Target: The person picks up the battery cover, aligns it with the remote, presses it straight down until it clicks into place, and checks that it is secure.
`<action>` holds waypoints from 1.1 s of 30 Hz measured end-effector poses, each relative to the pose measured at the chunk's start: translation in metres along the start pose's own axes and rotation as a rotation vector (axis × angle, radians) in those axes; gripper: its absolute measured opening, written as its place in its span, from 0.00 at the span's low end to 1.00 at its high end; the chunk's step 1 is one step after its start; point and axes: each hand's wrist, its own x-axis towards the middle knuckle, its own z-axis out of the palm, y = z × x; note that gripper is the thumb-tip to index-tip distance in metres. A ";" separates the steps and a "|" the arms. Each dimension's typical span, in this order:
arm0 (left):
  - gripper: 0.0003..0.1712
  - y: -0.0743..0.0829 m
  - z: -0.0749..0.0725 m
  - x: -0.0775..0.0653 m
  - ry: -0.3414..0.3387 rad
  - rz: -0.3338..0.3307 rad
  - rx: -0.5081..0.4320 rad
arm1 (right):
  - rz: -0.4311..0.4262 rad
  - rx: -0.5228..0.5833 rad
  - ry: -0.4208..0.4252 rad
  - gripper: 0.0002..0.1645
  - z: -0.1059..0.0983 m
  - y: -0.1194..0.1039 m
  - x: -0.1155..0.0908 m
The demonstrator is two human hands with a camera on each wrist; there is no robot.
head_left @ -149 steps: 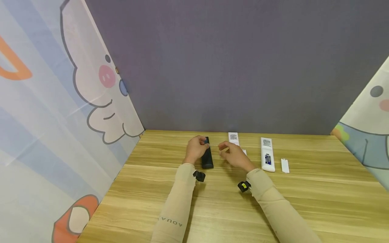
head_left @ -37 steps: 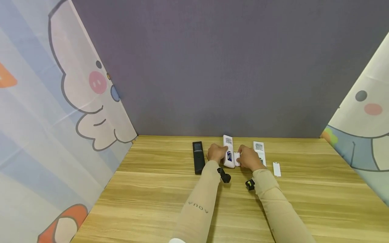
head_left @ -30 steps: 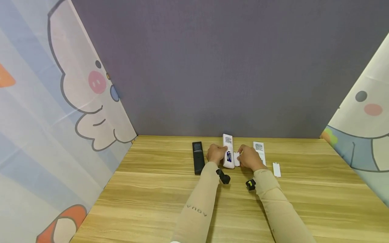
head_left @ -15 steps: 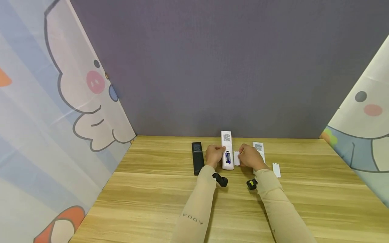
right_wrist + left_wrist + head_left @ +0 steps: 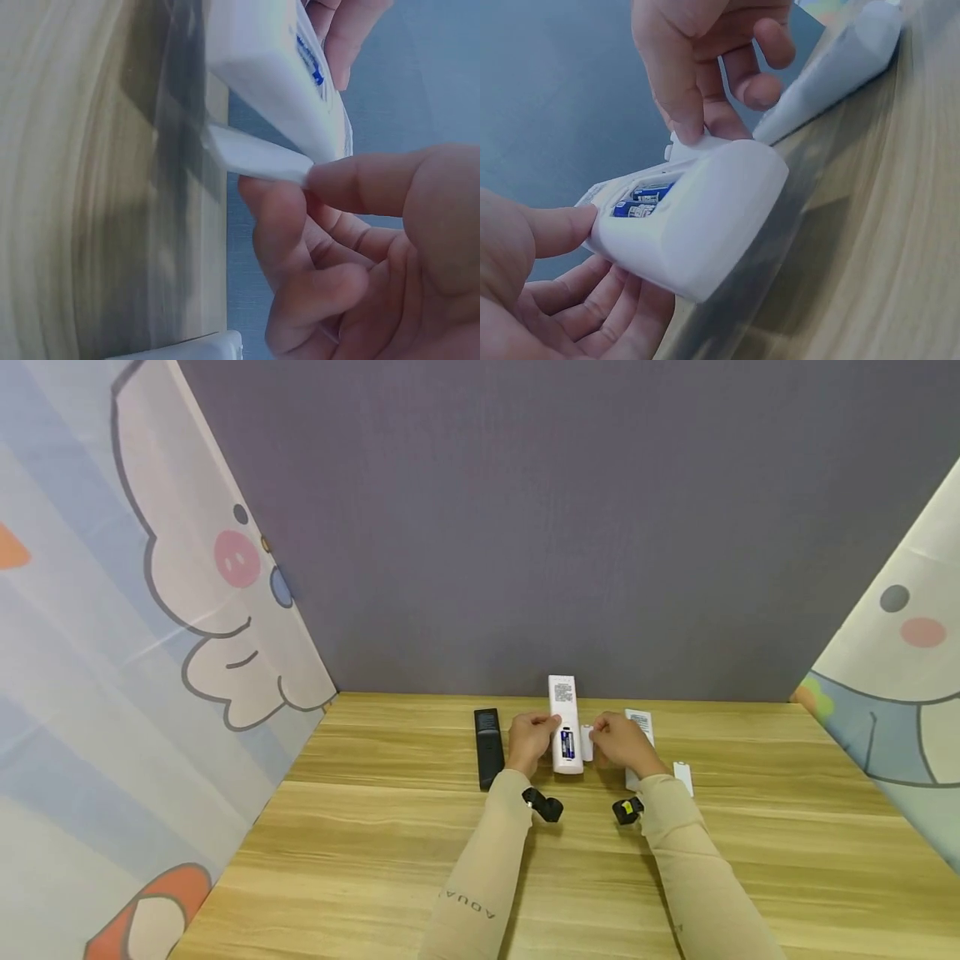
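Note:
A white remote control is tilted up over the table, back side toward me. Its battery compartment lies bare, with blue batteries inside. My left hand grips the remote by its left side, thumb on the back and fingers beneath, as the left wrist view shows. Between thumb and fingers, my right hand pinches a small white battery cover. The cover is right beside the remote's right edge, outside the compartment.
A black remote lies face down left of the hands. Partly behind my right hand rests a second white remote. Another white battery cover lies right of it on the wooden table. A grey panel stands along the back.
My hands went from the black remote to the middle white one. It and the pinched cover have since been raised off the table, the remote's far end tipping up.

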 end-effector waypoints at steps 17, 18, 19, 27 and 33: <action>0.13 0.003 -0.009 -0.006 -0.070 0.012 -0.119 | -0.020 0.219 0.069 0.10 -0.012 -0.003 -0.004; 0.13 0.003 -0.010 -0.006 -0.070 0.013 -0.122 | -0.026 0.227 0.069 0.10 -0.013 -0.003 -0.004; 0.13 0.003 -0.010 -0.006 -0.069 0.013 -0.122 | -0.028 0.234 0.069 0.10 -0.014 -0.003 -0.004; 0.13 0.003 -0.012 -0.005 -0.061 0.014 -0.142 | -0.058 0.300 0.052 0.10 -0.017 -0.004 -0.004; 0.13 0.005 -0.013 -0.004 -0.055 0.010 -0.162 | -0.081 0.344 0.024 0.11 -0.016 -0.006 -0.003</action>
